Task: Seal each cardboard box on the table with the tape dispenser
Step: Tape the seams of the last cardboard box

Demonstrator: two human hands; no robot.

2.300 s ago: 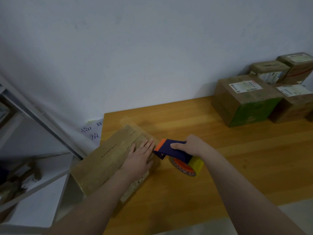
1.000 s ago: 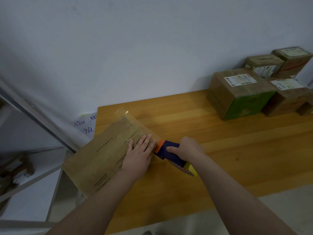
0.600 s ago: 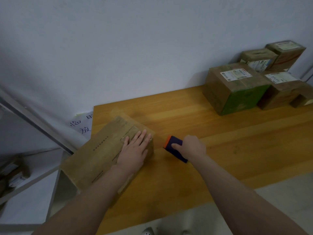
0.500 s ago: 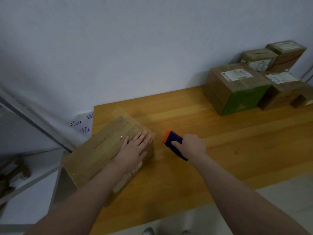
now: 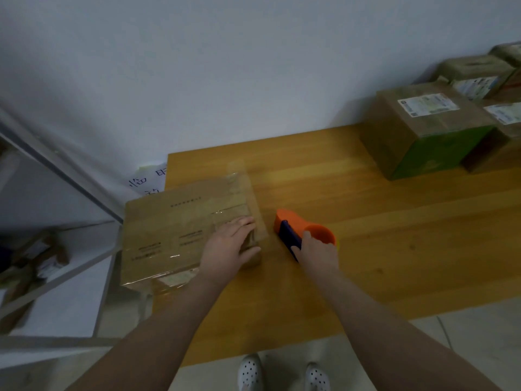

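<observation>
Box lies at the table's left end, overhanging the left edge. The left hand holds its right end, fingers bent over that end and thumb along the near edge. Just right of it, and apart from it, is the orange and blue dispenser, low over the table. The right hand is closed around its handle. Clear tape shines across the box top. Farther right, other boxes with labels stand by the white wall. A grey shelf stands left of the table, a paper with writing shows behind the box, and white shoes show below. Half a second ago the left fingers lay straight and flat. Since then the box has turned squarer to the table edge, and the dispenser shows more orange.
</observation>
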